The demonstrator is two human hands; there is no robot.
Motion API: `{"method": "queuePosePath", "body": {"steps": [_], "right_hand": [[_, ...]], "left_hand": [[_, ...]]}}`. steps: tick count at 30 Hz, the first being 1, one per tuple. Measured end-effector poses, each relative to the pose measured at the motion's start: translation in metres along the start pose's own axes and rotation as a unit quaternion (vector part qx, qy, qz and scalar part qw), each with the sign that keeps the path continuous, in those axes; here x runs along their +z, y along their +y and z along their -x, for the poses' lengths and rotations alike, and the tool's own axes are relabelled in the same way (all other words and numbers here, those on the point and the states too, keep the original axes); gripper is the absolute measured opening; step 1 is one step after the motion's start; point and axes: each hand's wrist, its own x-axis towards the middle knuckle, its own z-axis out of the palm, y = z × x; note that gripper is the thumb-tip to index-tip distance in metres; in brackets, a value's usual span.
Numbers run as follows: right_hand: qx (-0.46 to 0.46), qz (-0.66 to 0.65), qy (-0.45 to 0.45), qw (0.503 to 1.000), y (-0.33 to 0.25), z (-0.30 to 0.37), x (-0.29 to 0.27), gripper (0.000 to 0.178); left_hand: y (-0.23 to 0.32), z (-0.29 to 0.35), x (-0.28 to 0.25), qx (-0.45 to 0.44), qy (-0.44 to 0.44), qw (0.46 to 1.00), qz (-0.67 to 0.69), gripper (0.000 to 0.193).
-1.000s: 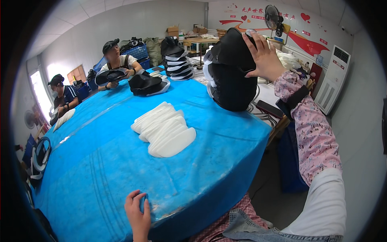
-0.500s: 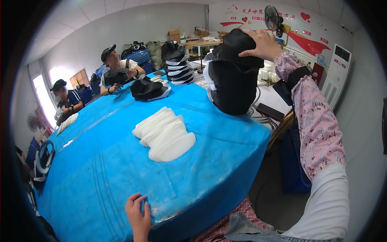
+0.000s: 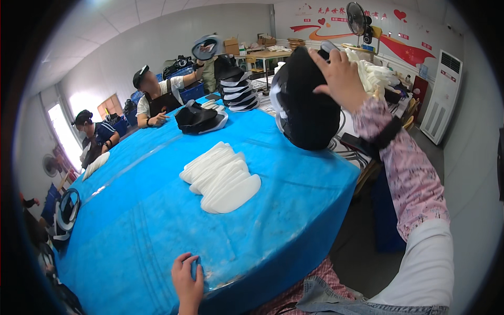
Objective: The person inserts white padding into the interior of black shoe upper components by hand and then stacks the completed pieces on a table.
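At the table's far right corner stands a tall stack of black caps [image 3: 307, 113] with whitish edges showing on its left side. My right hand [image 3: 340, 79] is at the top right of this stack, fingers spread over the black fabric, and does not wrap round a cap. Near the front edge, my left hand [image 3: 188, 277] rests on the blue table cover [image 3: 142, 220], fingers apart and slightly bent, holding nothing. Between the hands and farther in lies a fanned row of white, rounded flat pieces [image 3: 223, 178].
Beyond lie a black cap [image 3: 198, 118] and a second stack of black-and-white caps [image 3: 237, 86]. Across the table a person [image 3: 157, 97] lifts a cap [image 3: 206, 47]. Another person [image 3: 97, 134] sits at the left. A dark phone [image 3: 359, 146] lies beside the tall stack.
The black cap under my right hand has settled onto the stack, and the fingers have spread. The person across the table has raised a cap. My left hand stays at the front edge.
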Motion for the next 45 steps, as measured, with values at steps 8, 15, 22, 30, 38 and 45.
{"method": "queuePosePath", "body": {"steps": [8,15,22,30,38,45], "right_hand": [[0.085,-0.099,-0.001,0.991,0.097,-0.035,0.076,0.084],[0.045,-0.193,0.064,0.978,0.08,-0.023,0.072,0.075],[0.036,-0.256,0.049,0.965,0.088,-0.031,0.057,0.071],[-0.011,-0.167,0.151,0.974,0.058,0.0,0.033,0.066],[-0.058,-0.089,0.173,0.979,0.025,0.013,0.022,0.065],[-0.042,-0.092,0.026,0.995,0.051,-0.036,0.067,0.066]], "left_hand": [[0.125,-0.057,-0.093,0.156,-0.356,0.92,-0.048,0.04],[0.186,-0.133,-0.042,0.354,-0.362,0.862,0.013,0.045],[0.234,-0.158,0.075,0.367,-0.269,0.89,0.034,0.056],[0.238,-0.165,0.107,0.295,-0.296,0.904,0.084,0.064],[0.236,-0.161,0.122,0.276,-0.296,0.909,0.101,0.066],[0.207,-0.153,0.103,0.223,-0.38,0.893,0.088,0.064]]}}
